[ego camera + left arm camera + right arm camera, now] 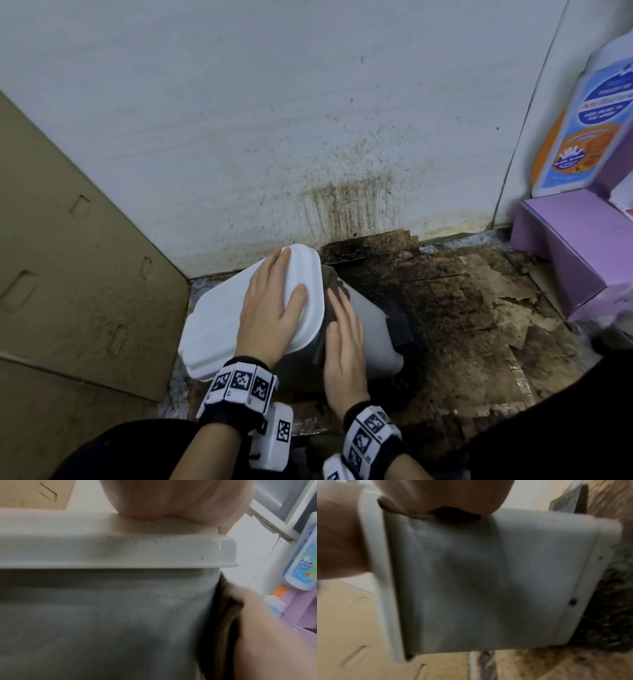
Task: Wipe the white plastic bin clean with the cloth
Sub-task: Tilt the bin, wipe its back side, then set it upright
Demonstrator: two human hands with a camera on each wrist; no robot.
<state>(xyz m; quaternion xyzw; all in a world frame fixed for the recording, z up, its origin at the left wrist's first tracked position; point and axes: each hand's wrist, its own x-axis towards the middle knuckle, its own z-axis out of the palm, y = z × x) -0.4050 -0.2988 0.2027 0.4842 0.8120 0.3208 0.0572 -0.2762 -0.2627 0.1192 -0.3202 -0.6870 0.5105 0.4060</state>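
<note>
The white plastic bin (373, 329) leans tilted on the dirty floor, its lid (219, 329) toward the left. My left hand (274, 308) lies flat on the lid with straight fingers. My right hand (344, 342) presses a dark brown cloth (330, 284) flat against the bin's side wall, just below the lid's rim. The left wrist view shows the speckled lid rim (120, 553), the grey wall (102, 615) and the cloth (226, 615) under the right hand (265, 635). In the blurred right wrist view the cloth (412, 513) sits under my palm on the bin wall (488, 574).
A cardboard box (68, 274) stands close on the left. The white wall (342, 154) behind carries brown stains. Stained cardboard sheets (479, 325) cover the floor. A purple box (575, 250) and a labelled bottle (582, 120) stand at the right.
</note>
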